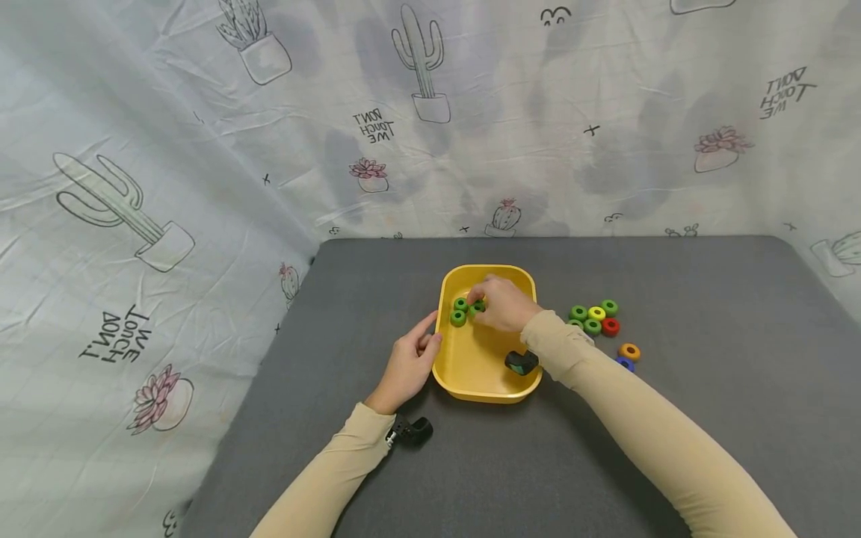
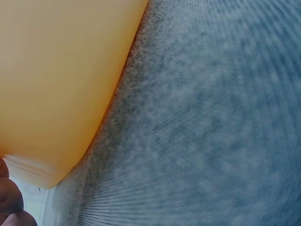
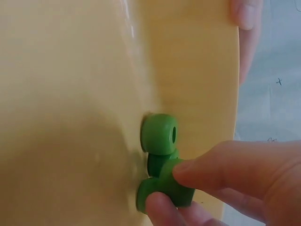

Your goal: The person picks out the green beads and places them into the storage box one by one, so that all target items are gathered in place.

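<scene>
Inside the yellow tray [image 1: 471, 366], my right hand [image 1: 504, 302] reaches to the far part. In the right wrist view, its thumb and fingers pinch a green ring [image 3: 181, 190] against other green rings [image 3: 160, 134] by the tray wall. Two more green rings, one of them nearer [image 1: 458, 318], stand left of that hand in the head view. My left hand [image 1: 406, 366] touches the tray's left side from outside, index finger stretched along the rim and thumb beside it. Only some of its fingers [image 2: 9, 195] show in the left wrist view, at the lower left corner.
Right of the tray, partly behind my right sleeve, lie several green rings [image 1: 609, 307], a yellow ring [image 1: 596, 314], a red ring [image 1: 610, 326], an orange ring [image 1: 629, 353] and a blue ring [image 1: 625, 364]. A patterned cloth [image 1: 471, 149] hangs behind the dark table [image 1: 511, 463].
</scene>
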The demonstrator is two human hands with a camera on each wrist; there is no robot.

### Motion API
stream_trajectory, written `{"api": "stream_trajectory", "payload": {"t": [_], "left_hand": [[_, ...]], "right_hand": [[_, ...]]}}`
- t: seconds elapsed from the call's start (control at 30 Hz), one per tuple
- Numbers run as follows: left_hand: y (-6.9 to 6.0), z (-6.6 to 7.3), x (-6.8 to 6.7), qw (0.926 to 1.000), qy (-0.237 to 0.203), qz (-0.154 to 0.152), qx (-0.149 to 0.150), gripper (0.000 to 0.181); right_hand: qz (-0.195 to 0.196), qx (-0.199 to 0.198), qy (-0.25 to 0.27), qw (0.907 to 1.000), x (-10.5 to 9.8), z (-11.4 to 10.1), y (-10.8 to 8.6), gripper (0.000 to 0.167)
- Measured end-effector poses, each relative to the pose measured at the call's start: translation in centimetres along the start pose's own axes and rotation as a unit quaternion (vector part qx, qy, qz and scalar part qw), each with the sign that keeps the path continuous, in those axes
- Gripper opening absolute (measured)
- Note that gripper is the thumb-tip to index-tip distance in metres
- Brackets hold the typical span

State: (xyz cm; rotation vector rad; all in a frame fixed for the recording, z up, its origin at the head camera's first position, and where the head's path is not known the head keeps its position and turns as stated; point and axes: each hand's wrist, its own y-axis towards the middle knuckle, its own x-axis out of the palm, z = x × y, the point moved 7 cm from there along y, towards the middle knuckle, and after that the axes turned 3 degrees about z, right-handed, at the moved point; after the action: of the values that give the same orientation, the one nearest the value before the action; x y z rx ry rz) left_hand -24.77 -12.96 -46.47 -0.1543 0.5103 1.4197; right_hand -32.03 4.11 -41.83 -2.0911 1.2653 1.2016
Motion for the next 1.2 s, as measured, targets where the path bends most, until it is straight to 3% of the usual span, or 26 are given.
{"api": "stream_trajectory", "payload": {"t": [0.4,0.83,1.2], "left_hand": [[0.0,-0.1,-0.1,0.9998,-0.021,0.005,0.003,0.046],[0.0,0.2,-0.1,0.9999,0.010,-0.002,0.007,0.047],[0.0,0.1,-0.1,1.0000,0.006,-0.002,0.006,0.047]], "right_hand": [[-0.021,0.013,-0.014,0.9996,1.0,0.4,0.4,0.021],[-0.026,0.006,-0.027,0.9993,1.2,0.6,0.7,0.025],[-0.030,0.015,-0.027,0.9991,1.3,0.5,0.6,0.025]]}}
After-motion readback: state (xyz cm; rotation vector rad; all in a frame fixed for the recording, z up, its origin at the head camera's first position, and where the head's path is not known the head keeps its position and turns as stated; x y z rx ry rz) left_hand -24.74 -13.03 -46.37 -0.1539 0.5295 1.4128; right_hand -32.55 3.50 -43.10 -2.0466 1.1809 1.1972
